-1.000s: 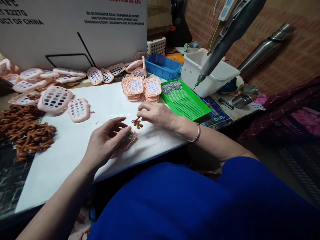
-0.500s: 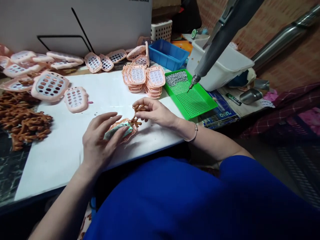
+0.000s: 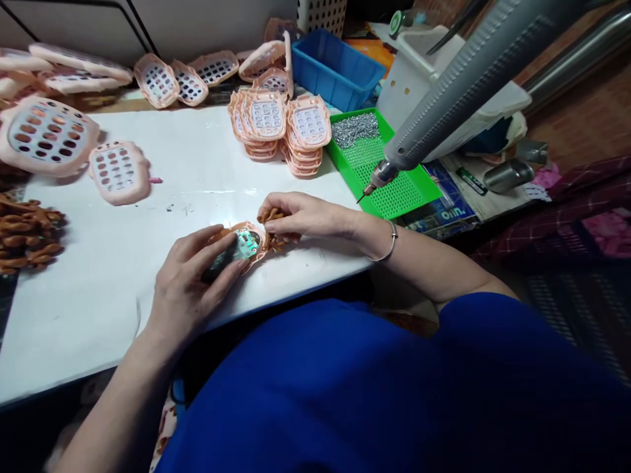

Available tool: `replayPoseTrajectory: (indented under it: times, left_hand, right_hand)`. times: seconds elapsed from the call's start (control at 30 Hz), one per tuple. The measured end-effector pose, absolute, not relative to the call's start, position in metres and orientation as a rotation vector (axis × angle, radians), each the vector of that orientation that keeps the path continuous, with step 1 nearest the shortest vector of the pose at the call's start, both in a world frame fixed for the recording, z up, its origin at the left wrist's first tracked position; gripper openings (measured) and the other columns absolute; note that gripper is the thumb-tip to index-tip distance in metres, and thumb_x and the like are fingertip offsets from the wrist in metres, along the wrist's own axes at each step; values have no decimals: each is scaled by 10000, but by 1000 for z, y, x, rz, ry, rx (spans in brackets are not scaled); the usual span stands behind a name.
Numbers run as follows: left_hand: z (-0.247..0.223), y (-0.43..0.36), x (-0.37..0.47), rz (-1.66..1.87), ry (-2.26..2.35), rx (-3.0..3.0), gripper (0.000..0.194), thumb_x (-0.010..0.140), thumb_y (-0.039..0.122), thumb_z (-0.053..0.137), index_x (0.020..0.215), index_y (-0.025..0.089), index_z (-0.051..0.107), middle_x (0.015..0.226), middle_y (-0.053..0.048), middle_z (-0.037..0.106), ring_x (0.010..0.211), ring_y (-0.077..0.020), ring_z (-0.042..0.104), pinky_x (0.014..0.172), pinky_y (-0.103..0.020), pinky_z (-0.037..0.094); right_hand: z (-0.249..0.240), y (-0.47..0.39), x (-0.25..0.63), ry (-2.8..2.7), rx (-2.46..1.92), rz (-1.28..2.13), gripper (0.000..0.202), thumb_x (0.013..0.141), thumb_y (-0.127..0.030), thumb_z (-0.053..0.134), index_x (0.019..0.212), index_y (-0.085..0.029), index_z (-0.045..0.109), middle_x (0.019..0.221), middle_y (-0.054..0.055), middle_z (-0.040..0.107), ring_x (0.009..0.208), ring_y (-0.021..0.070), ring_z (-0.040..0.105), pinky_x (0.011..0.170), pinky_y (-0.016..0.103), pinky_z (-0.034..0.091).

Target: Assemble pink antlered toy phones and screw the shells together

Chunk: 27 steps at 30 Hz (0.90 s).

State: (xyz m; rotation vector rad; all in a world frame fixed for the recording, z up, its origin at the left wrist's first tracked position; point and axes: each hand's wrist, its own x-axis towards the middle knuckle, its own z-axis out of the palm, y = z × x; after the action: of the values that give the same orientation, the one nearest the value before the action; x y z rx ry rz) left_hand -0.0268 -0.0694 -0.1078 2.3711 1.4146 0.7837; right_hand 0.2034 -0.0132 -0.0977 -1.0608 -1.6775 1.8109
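Observation:
On the white work surface lies a pink plastic shell (image 3: 261, 248) with a green circuit board (image 3: 248, 243) inside it. My left hand (image 3: 190, 269) is closed over its left side, thumb at the near edge and fingers at the far edge, hiding part of the board. My right hand (image 3: 293, 220) pinches a brown antler-shaped piece (image 3: 274, 215) against the right end of the shell. Its lower branches are partly behind my fingers, so I cannot tell whether it is seated in the shell.
A grey power screwdriver (image 3: 389, 171) hangs over a green tray (image 3: 389, 203) of small screws. Stacked pink shells (image 3: 310, 121) stand behind my hands. Brown antler pieces (image 3: 29, 233) are heaped at left. A blue bin (image 3: 335, 72) and white tub (image 3: 404, 82) stand at the back.
My right hand has brought the brown antler piece lower, closer against the shell's end. My left hand still holds the shell. The camera view has shifted, and the screwdriver appears larger.

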Motion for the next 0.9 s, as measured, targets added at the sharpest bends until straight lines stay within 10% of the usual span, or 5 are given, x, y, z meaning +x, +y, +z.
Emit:
replayPoseTrajectory:
  times: [0.4, 0.9]
  left_hand:
    - [-107, -70, -27, 762, 1403, 2332, 274, 895, 426, 624, 1154, 359, 687, 1252, -56, 663, 1151, -273, 641, 1014, -485, 527]
    - [-106, -68, -25, 825, 1368, 2243, 281, 852, 450, 662, 1116, 364, 709, 1225, -29, 678, 1120, -265, 650, 1002, -427, 511]
  right_hand:
    - [-107, -10, 203, -1759, -954, 1755, 75, 887, -66, 539, 920, -132, 525, 667, -43, 564, 507, 56, 476, 454, 172, 369]
    - [-93, -27, 193, -2279, -1154, 849, 162, 856, -131, 544, 1011, -151, 587, 836, -5, 646, 765, 122, 553, 725, 248, 375]
